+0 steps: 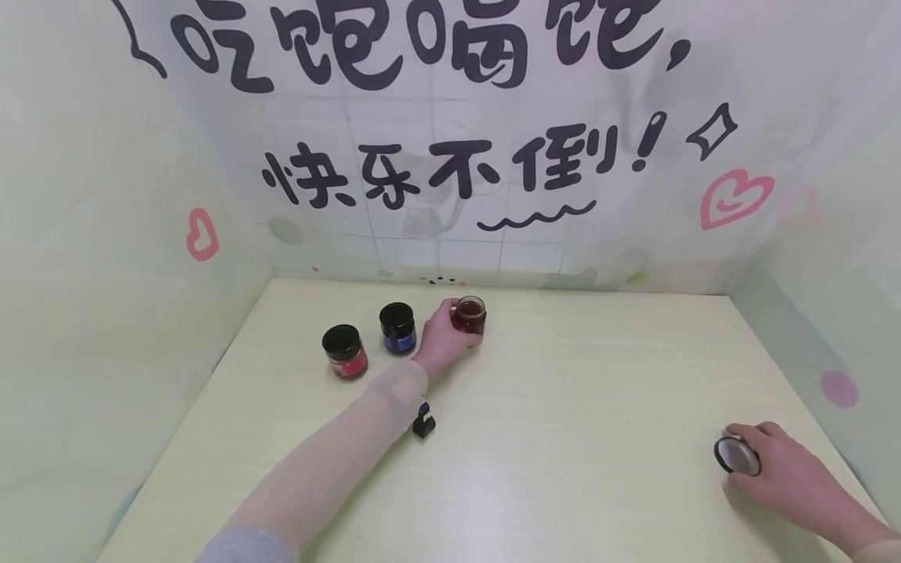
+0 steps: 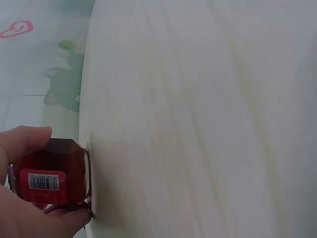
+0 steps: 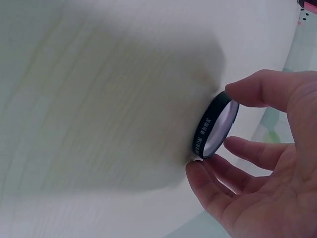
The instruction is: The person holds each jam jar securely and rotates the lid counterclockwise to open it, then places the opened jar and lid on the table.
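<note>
At the back of the table, my left hand (image 1: 445,338) grips a lidless glass jar (image 1: 470,314) with dark red-brown contents. In the left wrist view the faceted jar (image 2: 74,171) shows a red label with a barcode, thumb and fingers on either side of it. Far to the right, my right hand (image 1: 791,473) pinches a black-rimmed jar lid (image 1: 737,457) by its edge. The lid (image 3: 213,129) is tilted, its pale inner face showing and small pale print on its rim. It is held close to the tabletop; I cannot tell whether it touches.
Left of the held jar stand two black-lidded jars: one with a blue label (image 1: 399,330) and one with a red label (image 1: 346,353). A small black device (image 1: 425,421) sits at my left wrist. Printed fabric walls (image 1: 450,258) border the table (image 1: 563,438) at the back and sides.
</note>
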Available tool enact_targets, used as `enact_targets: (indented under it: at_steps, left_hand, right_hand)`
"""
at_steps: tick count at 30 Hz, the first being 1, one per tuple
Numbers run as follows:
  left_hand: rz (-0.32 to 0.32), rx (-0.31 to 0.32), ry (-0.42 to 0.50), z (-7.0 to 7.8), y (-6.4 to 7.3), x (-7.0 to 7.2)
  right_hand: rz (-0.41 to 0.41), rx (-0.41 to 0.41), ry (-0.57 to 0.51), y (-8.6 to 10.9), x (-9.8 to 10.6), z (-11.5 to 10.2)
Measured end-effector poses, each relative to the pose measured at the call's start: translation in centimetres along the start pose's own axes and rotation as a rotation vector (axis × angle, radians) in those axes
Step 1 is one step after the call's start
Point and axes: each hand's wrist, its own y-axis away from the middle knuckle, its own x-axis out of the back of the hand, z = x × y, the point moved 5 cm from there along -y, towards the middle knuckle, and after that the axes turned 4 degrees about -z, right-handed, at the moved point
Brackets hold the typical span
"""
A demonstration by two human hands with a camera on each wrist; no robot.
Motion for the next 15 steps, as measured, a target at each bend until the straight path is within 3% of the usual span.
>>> enact_targets:
  at_steps: [5, 12, 15]
  left_hand:
    - [0.012, -0.017, -0.035, 0.0, 0.8, 0.2]
    - [0.036, 0.033, -0.101, 0.0, 2.7, 0.7]
    - [0.016, 0.045, -0.117, -0.1, 3.5, 0.7]
  right_hand:
    - [0.042, 0.020, -0.026, 0.0, 0.4, -0.4]
    - [0.048, -0.033, -0.105, -0.8, 1.0, -1.3]
    - [0.065, -0.030, -0.101, -1.4, 1.1, -1.8]
